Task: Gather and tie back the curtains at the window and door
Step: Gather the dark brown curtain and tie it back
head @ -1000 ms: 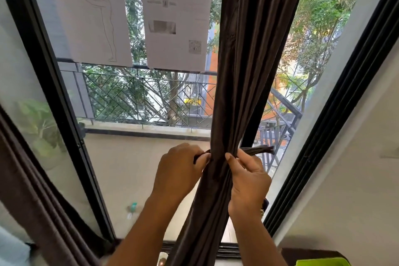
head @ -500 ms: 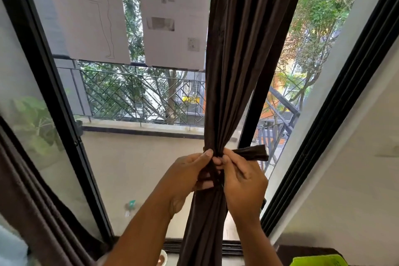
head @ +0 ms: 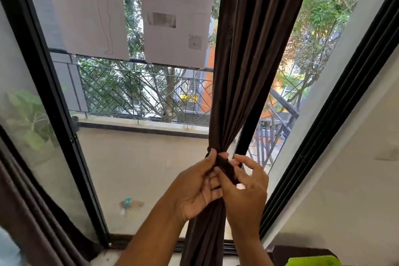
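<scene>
Pinching the tie with both hands, I hold it at the gathered waist of the brown curtain, which hangs bunched in front of the glass door, just beside its dark middle post. My left hand has thumb and forefinger closed on the tie's left side, the other fingers curled loosely beneath. My right hand grips the strip between thumb and forefinger, its remaining fingers spread and slightly bent. The tie wraps round the curtain just above my fingertips. Two paper sheets are stuck on the glass at upper left. A second curtain hangs at the left edge.
</scene>
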